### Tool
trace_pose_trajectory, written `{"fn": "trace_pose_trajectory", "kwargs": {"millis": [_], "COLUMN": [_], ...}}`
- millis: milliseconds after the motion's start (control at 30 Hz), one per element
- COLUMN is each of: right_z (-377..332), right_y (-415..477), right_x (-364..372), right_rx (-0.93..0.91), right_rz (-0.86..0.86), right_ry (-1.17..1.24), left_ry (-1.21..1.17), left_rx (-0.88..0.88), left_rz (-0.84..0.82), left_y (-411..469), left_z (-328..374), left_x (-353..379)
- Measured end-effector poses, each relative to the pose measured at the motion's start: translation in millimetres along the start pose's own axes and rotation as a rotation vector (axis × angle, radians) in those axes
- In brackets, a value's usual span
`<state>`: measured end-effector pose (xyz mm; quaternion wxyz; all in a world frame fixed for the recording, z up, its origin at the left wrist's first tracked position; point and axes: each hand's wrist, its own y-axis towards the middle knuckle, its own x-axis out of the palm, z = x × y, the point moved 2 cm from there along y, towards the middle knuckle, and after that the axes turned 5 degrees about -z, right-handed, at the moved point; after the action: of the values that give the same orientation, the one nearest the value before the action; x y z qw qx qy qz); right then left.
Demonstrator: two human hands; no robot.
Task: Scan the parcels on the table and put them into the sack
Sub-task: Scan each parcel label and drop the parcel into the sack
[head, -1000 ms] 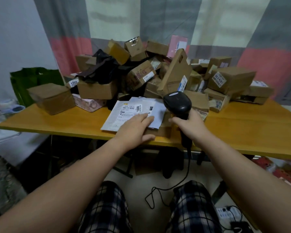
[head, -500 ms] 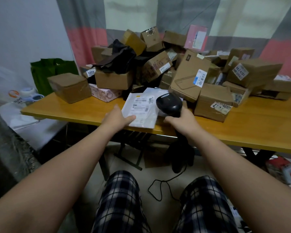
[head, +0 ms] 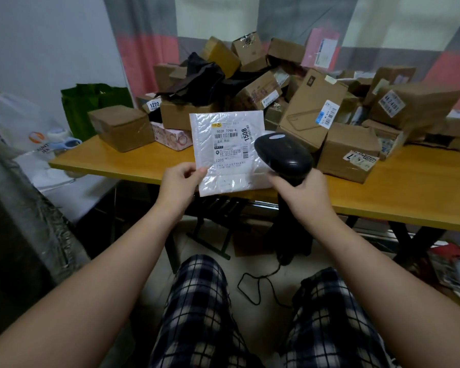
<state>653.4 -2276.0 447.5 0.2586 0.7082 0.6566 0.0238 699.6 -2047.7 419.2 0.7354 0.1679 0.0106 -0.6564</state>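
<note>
A white bag (head: 24, 123) leans by the wall at the far left. A tape roll (head: 55, 132) and blue-handled scissors (head: 69, 142) lie just beside the left end of the tabletop (head: 104, 162). A green bag (head: 91, 104) stands behind that corner.

On the tabletop a plain brown box (head: 121, 127) sits a little apart. Next comes a pink box (head: 171, 135) at the foot of a pile (head: 263, 75) of cardboard parcels. A black wrap (head: 197, 81) lies draped over the pile's left side.

The left grip (head: 182, 179) pinches the lower left edge of a white mailer (head: 223, 160), thumb on the front. It holds the mailer upright above the tabletop's near edge, with the label facing the camera; a sticker on it reads 1508.

The right grip (head: 302, 193) is curled round the handle of a black scanner (head: 283, 155). The scanner's head overlaps the mailer's right edge, and I cannot tell if the two touch. A cable (head: 255, 285) loops on the floor between plaid-trousered knees.

Right of the scanner a tilted box (head: 303, 112) with a blue label leans on the pile. A squat box (head: 348, 144) with torn labels sits near the front edge, and more boxes run to the right end.
</note>
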Motion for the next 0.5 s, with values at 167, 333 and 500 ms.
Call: {"fn": "trace_pose_trajectory", "kwargs": {"millis": [167, 333, 500], "right_z": [-20.7, -22.4, -21.0], "right_y": [-6.1, -6.5, -9.9], "right_x": [11.3, 14.6, 15.7], "right_rx": [-0.034, -0.009, -0.001], "right_rz": [0.0, -0.012, -0.049], "right_ry": [0.035, 0.012, 0.012], "left_ry": [0.015, 0.036, 0.014], "left_rx": [0.012, 0.004, 0.008], "left_rz": [0.073, 0.085, 0.085], "left_y": [-3.8, -2.1, -3.4], "left_z": [3.3, 1.5, 0.3], "left_x": [-2.3, -3.3, -0.7]}}
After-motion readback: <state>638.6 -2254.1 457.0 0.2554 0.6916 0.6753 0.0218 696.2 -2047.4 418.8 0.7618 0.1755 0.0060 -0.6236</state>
